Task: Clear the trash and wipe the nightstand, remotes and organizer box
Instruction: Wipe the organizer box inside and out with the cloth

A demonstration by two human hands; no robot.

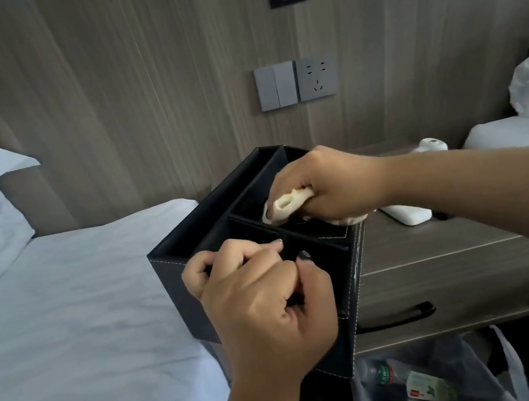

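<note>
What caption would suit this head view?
Left hand steadies the black organizer box while the right hand wipes a compartment with a white cloth.

A single head-worn wide-angle camera looks forward and down at close range onto a black organizer box (255, 236) at centre frame, bed (67, 318) at nine o'clock, nightstand (436, 242) at three, wood-panelled wall (133, 82) at twelve.

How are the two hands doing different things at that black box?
The left hand grips the near wall of the organizer box bare, steadying it; the right hand holds a bunched cream cloth. The left stays at the rim, while the right reaches into a rear compartment. Both have curled fingers.
</note>
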